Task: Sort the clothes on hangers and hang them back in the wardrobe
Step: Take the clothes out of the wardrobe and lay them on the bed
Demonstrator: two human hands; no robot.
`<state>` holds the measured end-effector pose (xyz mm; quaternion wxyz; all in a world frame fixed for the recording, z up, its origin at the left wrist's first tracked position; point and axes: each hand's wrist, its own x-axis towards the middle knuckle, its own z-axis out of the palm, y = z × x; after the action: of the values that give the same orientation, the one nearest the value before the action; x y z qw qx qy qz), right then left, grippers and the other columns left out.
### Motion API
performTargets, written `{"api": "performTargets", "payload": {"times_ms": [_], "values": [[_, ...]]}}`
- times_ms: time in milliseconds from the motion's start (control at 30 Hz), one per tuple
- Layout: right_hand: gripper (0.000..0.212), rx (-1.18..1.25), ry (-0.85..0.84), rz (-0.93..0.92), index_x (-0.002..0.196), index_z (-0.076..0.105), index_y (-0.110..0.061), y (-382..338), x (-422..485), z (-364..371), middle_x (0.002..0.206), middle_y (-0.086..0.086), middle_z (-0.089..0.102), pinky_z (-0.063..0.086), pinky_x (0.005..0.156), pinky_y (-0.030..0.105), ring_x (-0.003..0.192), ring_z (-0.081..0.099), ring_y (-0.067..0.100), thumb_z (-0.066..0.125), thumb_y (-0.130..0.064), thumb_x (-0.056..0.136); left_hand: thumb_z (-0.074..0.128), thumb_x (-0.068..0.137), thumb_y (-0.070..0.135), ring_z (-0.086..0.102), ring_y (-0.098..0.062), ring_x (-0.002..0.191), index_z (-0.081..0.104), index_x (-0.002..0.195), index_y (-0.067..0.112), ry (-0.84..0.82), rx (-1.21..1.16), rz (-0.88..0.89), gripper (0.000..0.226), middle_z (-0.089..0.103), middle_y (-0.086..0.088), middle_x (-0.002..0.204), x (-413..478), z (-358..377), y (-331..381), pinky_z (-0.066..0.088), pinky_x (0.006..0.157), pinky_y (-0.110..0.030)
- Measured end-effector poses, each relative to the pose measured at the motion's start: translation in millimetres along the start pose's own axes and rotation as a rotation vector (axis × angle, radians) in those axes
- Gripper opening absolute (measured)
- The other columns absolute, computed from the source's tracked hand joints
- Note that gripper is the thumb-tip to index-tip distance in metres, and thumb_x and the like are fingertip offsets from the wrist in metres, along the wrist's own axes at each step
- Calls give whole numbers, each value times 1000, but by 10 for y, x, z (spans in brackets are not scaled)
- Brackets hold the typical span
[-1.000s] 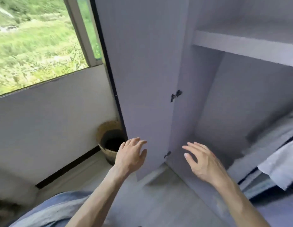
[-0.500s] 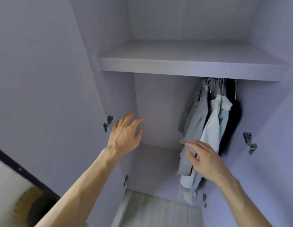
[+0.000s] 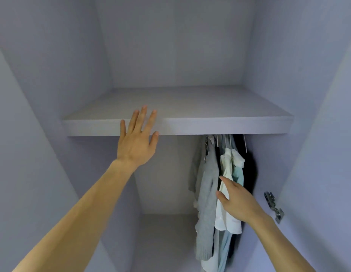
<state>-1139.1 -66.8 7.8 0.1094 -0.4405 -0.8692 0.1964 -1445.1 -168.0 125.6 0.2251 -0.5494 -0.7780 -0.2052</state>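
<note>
So this is looking straight into the open lilac-grey wardrobe (image 3: 170,55), and the one shelf (image 3: 210,126) running across it is the easy thing to steer by.

The left hand (image 3: 138,142) is up at the shelf's front edge, towards its left half. The fingers are straight and fanned wide with the tips over the shelf top, and it's holding nothing. I can't tell whether the palm actually rests on the edge.

The clothes are all bunched under the right end of the shelf, on thin hangers (image 3: 227,139) whose hooks disappear just beneath it. From the shelf's middle outward there's a grey knit (image 3: 207,183), a white top (image 3: 227,169), a pale blue piece (image 3: 239,175) and something dark (image 3: 249,169) at the far end.

The right hand (image 3: 237,201) is well below the shelf, at the white top. Its fingers are loose and reaching, thumb out, gripping nothing. The forefinger points at the gap between the grey and the white, but I can't say whether it touches them.

A metal hinge (image 3: 273,207) sits on the side wall below the shelf's right end.
</note>
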Motion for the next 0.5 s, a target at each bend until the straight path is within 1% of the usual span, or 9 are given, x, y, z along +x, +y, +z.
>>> {"api": "performTargets", "payload": {"times_ms": [67, 133, 200, 267, 333, 367, 433, 500], "values": [[63, 13, -11, 10, 157, 17, -23, 25, 249, -32, 153, 4, 41, 42, 105, 35, 138, 41, 21, 40, -44, 103, 17, 106, 45, -10, -17, 154, -6, 158, 36, -5, 9, -26, 58, -10, 5, 167, 100, 172, -19, 2, 123, -56], [65, 29, -19, 0, 157, 15, -21, 44, 510, -18, 146, 7, 48, 45, 102, 37, 130, 49, 23, 41, -43, 102, 11, 104, 48, -11, -17, 153, -8, 158, 37, 23, 23, -51, 58, -10, 6, 167, 143, 332, -49, 3, 122, -58], [66, 26, -26, 14, 157, 15, -18, 66, 746, 38, 142, 9, 51, 47, 99, 38, 126, 52, 25, 41, -43, 102, 11, 104, 49, -12, -17, 153, -8, 158, 38, 56, 35, -65, 58, -9, 5, 167, 161, 448, -74, 1, 122, -58], [64, -41, -2, 30, 155, 20, -14, 87, 940, 108, 134, 10, 54, 49, 92, 37, 122, 52, 26, 41, -42, 102, 14, 104, 50, -11, -19, 154, -7, 157, 37, 99, 48, -61, 59, -7, 3, 168, 187, 528, -82, -1, 121, -58], [55, -107, 97, 35, 147, 31, -12, 93, 1088, 190, 120, 9, 60, 49, 75, 35, 112, 56, 26, 42, -41, 101, 18, 104, 49, -11, -19, 154, -2, 158, 34, 148, 43, -58, 59, -2, 1, 168, 207, 594, -82, -1, 120, -59], [50, -132, 156, 51, 141, 36, -12, 82, 1132, 214, 113, 8, 63, 46, 67, 34, 106, 59, 26, 41, -41, 100, 20, 104, 49, -12, -18, 153, 1, 159, 33, 175, 38, -57, 60, 0, 0, 168, 214, 609, -77, -2, 120, -60], [41, -178, 213, 102, 129, 43, -12, 52, 1230, 266, 103, 7, 67, 42, 60, 32, 96, 65, 26, 40, -42, 101, 24, 104, 49, -15, -17, 153, 3, 159, 32, 206, 31, -64, 61, 0, -1, 168, 235, 674, -75, -3, 120, -60], [35, -194, 209, 155, 118, 49, -12, 28, 1314, 301, 98, 7, 69, 40, 59, 32, 91, 67, 28, 39, -41, 102, 25, 104, 50, -16, -18, 152, 1, 159, 32, 230, 34, -63, 63, 0, -2, 167, 251, 736, -81, -4, 120, -61]]}}
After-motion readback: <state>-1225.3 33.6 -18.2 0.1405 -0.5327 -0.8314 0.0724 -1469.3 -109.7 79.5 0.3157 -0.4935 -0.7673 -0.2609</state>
